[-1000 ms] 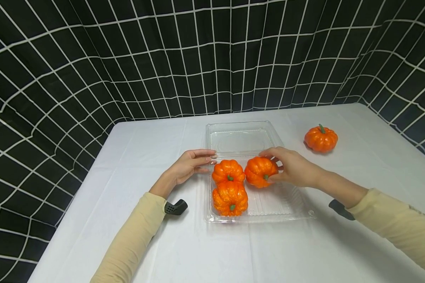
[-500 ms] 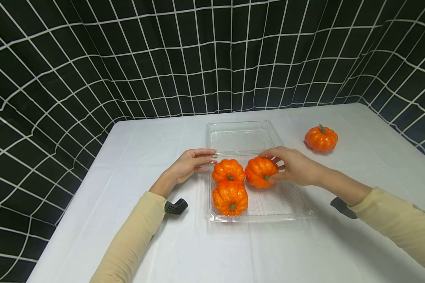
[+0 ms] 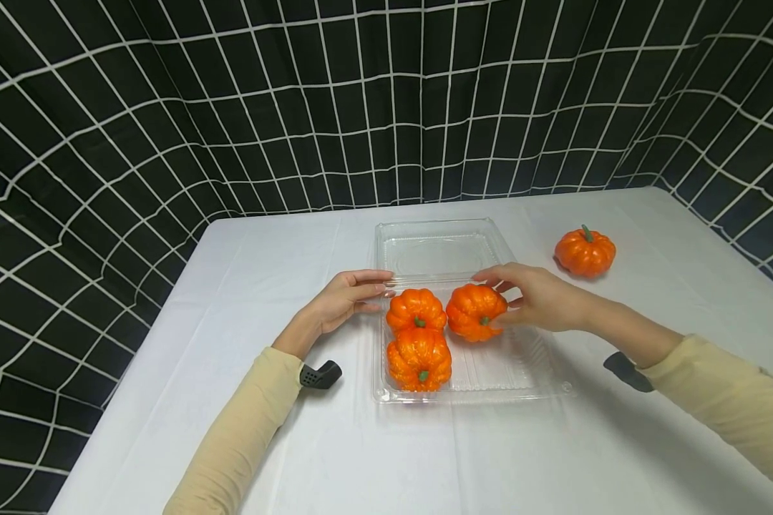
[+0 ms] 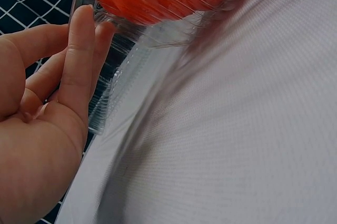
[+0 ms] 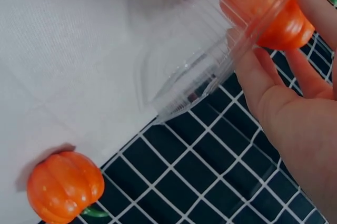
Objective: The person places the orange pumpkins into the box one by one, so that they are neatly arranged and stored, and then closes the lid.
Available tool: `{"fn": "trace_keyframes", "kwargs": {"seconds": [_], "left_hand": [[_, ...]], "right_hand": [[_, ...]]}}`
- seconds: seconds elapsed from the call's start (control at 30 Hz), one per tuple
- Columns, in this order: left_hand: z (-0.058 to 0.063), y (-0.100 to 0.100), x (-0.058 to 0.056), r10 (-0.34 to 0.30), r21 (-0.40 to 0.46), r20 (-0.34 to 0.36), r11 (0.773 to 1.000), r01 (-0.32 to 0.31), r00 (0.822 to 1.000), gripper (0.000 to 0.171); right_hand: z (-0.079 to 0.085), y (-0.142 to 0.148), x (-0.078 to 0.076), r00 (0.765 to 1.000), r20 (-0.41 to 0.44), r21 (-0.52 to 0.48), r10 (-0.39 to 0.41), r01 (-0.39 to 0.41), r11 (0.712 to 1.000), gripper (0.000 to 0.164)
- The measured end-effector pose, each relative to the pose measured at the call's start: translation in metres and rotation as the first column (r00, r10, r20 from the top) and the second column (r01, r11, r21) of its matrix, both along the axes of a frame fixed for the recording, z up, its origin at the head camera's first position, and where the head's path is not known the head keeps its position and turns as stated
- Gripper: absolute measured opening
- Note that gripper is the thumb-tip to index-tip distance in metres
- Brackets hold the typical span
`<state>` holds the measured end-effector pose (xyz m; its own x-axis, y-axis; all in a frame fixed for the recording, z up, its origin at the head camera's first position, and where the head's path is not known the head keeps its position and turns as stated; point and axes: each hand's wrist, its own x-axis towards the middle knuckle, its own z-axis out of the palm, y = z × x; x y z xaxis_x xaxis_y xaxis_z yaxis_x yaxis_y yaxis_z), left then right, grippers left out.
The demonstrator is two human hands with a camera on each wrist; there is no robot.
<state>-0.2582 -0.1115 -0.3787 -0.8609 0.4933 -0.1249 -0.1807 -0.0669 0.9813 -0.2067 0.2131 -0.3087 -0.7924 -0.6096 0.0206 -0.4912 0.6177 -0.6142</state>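
On the table lies an open clear plastic clamshell container, its lid folded back. Two small orange pumpkins, a far one and a near one, sit along its left side. A third pumpkin rests at the back, right of them. My right hand is round the third pumpkin's right side, fingers loosely extended. In the right wrist view, gaps show between some fingers and that pumpkin. My left hand has nearly straight fingers at the container's left edge; the left wrist view shows fingertips at the plastic wall.
Another orange pumpkin stands on the table at the back right, outside the container. White cloth covers the table. A black curtain with a white grid encloses the back and sides.
My right hand has loosened slightly and shifted a little away from the third pumpkin, which stays in almost the same spot. The left hand and container look unmoved.
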Motion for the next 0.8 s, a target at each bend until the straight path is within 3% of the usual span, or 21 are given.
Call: {"fn": "trace_keyframes", "kwargs": {"seconds": [0.23,0.33,0.53,0.8], "left_hand": [[0.0,0.0,0.0,0.001,0.003,0.0,1.0,-0.001,1.0,0.041],[0.0,0.0,-0.001,0.003,0.0,0.0,1.0,-0.003,1.0,0.041],[0.0,0.0,-0.001,0.003,-0.005,-0.007,1.0,-0.003,1.0,0.04],[-0.001,-0.001,-0.001,0.008,-0.004,-0.003,1.0,-0.008,1.0,0.039]], "right_hand": [[0.011,0.009,-0.002,0.998,0.054,-0.018,-0.035,0.036,0.999,0.06],[0.016,0.014,-0.005,0.988,0.127,-0.035,-0.085,0.09,0.995,0.055],[0.023,0.031,-0.013,0.926,0.349,-0.16,-0.145,0.212,0.964,0.055],[0.022,0.05,-0.023,0.874,0.467,-0.322,-0.132,0.308,0.895,0.051]]}}
